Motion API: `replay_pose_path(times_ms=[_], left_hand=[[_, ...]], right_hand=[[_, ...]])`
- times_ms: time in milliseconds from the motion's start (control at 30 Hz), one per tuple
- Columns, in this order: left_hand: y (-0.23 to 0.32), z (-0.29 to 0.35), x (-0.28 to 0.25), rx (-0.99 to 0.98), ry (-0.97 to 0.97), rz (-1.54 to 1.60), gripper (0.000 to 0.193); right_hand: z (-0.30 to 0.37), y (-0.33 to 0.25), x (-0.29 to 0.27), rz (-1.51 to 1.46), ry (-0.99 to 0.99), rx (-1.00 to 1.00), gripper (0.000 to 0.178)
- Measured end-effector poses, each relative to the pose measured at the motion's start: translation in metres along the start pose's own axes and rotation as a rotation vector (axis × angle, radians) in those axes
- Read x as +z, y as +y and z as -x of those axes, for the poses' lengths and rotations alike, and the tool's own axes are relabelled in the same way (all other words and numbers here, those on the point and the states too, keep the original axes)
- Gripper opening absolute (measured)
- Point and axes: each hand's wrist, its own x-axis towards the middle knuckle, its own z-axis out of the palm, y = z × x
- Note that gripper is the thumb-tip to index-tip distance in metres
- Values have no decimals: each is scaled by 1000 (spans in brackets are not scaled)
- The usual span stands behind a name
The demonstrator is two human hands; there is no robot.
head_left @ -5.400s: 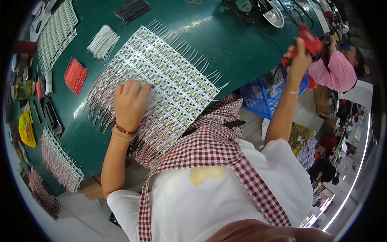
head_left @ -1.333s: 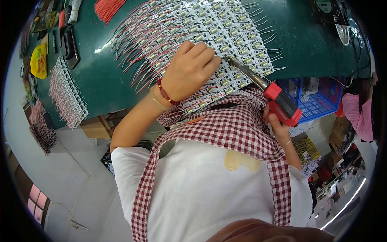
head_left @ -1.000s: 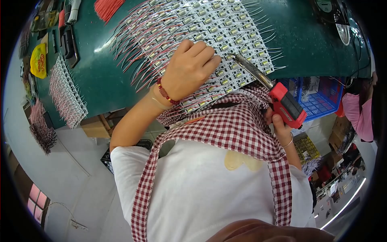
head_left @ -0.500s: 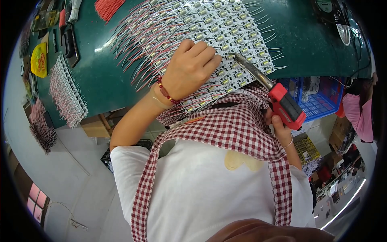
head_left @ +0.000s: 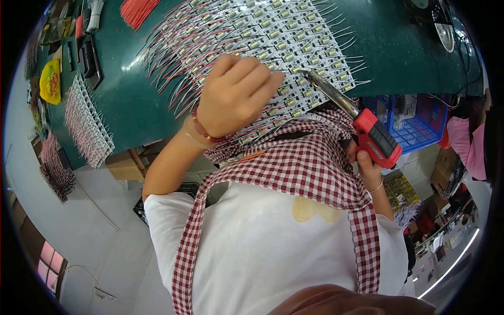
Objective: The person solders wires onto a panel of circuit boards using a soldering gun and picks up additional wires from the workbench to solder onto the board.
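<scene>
A large white panel of LED modules (head_left: 287,48) with rows of small yellow chips lies on the green table, with red, white and dark wires fanning out along its left side. My left hand (head_left: 237,97) rests over its near part, fingers curled closed; their tips and anything pinched in them are hidden beneath. In my right hand (head_left: 366,163), gripped from below, is a soldering iron (head_left: 375,137) with a red and black handle. Its metal tip points up and left to the panel's modules, right of my left hand; whether it touches I cannot tell.
Strips of wired modules (head_left: 88,123) lie on the green table (head_left: 123,113) at the left, near a yellow bag (head_left: 50,82) and a black-handled tool (head_left: 89,60). Red wires (head_left: 137,11) lie at the back. A blue basket (head_left: 420,128) stands below the table's edge at right.
My left hand has drawn back a little toward the left and nearer me. The soldering iron has shifted slightly right and toward me, its tip now over another spot on the panel.
</scene>
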Motion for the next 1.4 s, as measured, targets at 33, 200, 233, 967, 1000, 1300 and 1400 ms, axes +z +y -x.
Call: replay_pose_path(times_ms=[33, 200, 233, 967, 1000, 1300, 1400], left_hand=[[4, 0, 2, 28, -37, 25, 23], [11, 10, 25, 17, -125, 68, 18], [11, 10, 25, 18, -125, 71, 18], [12, 10, 26, 19, -106, 68, 15], [12, 10, 26, 20, -105, 69, 15], [13, 10, 25, 19, -112, 62, 15], [12, 11, 26, 21, -108, 64, 15]], right_hand=[[1, -1, 0, -1, 0, -1, 37], [6, 3, -6, 105, -17, 31, 34], [7, 4, -7, 105, -14, 32, 34], [5, 11, -9, 337, -24, -44, 25], [5, 11, -9, 371, -20, -41, 25], [8, 3, -2, 37, 14, 45, 41], [6, 0, -1, 9, 42, 30, 48]])
